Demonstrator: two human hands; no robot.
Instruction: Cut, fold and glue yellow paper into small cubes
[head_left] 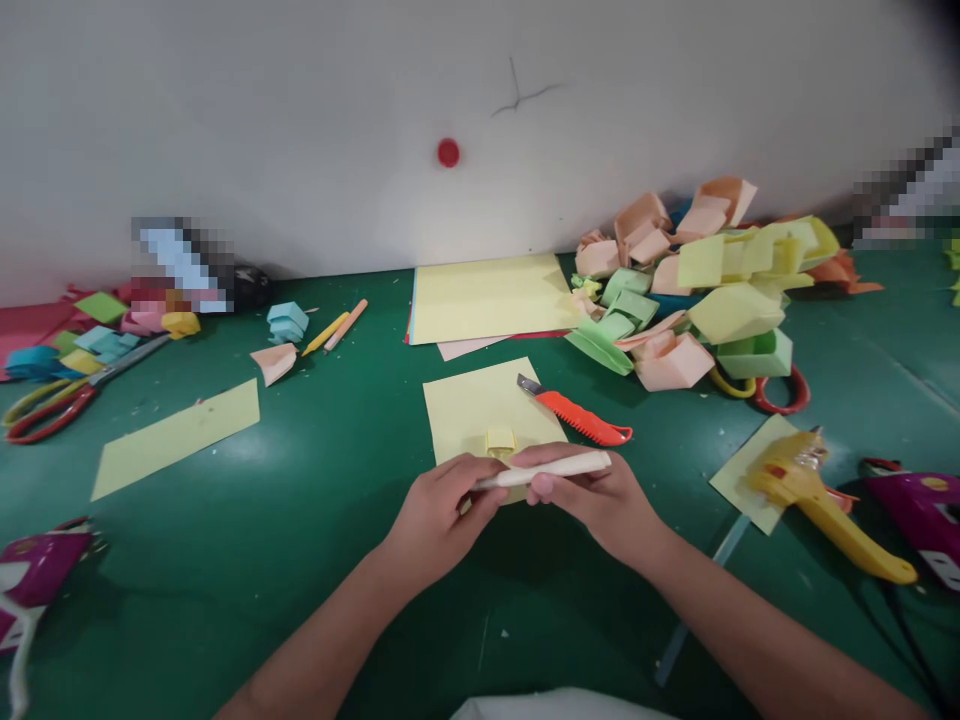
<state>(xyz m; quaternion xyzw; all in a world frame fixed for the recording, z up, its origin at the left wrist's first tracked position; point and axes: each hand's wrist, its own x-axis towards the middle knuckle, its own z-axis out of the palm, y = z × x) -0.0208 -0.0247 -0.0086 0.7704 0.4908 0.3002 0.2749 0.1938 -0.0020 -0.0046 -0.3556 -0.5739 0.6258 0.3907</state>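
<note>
Both hands are closed around a slim, pale roll of paper [559, 469], held almost level and tipped up slightly to the right. My left hand [448, 508] grips its left end, and my right hand [592, 495] pinches it near the middle with the thumb in front. Beneath and behind the fingers lies a pale yellow sheet [480, 405], partly covered by the hands. On it sits a small yellow folded paper piece [500, 442]. An orange utility knife [581, 415] rests across the sheet's right edge, its blade pointing back left.
Folded paper pieces [675, 300] are heaped at the back right, over scissor handles [781, 390]. A yellow glue gun [832, 505] lies right. Stacked paper sheets [487, 300] lie at the back. Leftward are scissors [82, 392], a paper strip [180, 435] and a purple tool [45, 575].
</note>
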